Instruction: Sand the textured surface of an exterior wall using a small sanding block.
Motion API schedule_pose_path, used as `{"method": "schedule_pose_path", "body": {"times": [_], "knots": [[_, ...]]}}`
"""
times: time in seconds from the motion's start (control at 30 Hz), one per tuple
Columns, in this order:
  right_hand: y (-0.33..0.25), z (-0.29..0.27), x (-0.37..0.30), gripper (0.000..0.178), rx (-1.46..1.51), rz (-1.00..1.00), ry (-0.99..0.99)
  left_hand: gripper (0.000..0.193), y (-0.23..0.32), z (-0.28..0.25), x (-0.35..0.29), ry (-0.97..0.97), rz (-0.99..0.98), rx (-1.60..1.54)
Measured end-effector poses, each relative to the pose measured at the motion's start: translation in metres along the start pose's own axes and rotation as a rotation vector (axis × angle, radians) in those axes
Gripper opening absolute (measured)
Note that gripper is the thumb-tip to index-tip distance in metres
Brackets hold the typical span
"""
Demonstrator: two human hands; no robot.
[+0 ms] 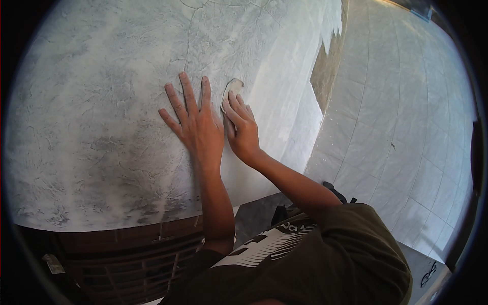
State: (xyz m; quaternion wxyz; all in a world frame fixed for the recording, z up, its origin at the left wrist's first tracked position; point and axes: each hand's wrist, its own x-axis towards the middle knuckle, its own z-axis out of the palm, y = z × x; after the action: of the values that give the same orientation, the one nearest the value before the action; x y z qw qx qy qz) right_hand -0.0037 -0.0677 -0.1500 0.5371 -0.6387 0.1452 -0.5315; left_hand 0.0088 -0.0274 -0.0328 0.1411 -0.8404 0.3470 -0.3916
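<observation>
You have one left hand [204, 133] and one right hand [245, 131] in view, with two bare forearms [216, 201]. You show four spread fingers [188, 94] on the left, plus one pale pad [236, 86], one mottled grey-white surface [117, 101] and one dark shirt [356, 249].

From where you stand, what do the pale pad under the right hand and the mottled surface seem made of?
The pale pad looks matte and thin-edged, perhaps folded sandpaper or cloth; I can't be sure. The mottled surface is probably plaster or filler, chalky, with cracks and grey streaks.
</observation>
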Motion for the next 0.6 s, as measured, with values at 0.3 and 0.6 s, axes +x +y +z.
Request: {"method": "schedule_pose_path", "body": {"times": [0.3,0.6], "knots": [[0.012,-0.004,0.022,0.047,0.034,0.008,0.066,0.064,0.006,0.002,-0.002,-0.024,0.014,0.043],[0.013,-0.002,0.038,0.046,0.014,0.012,0.130,0.069,0.003,0.004,-0.004,0.002,0.040,0.033]]}}
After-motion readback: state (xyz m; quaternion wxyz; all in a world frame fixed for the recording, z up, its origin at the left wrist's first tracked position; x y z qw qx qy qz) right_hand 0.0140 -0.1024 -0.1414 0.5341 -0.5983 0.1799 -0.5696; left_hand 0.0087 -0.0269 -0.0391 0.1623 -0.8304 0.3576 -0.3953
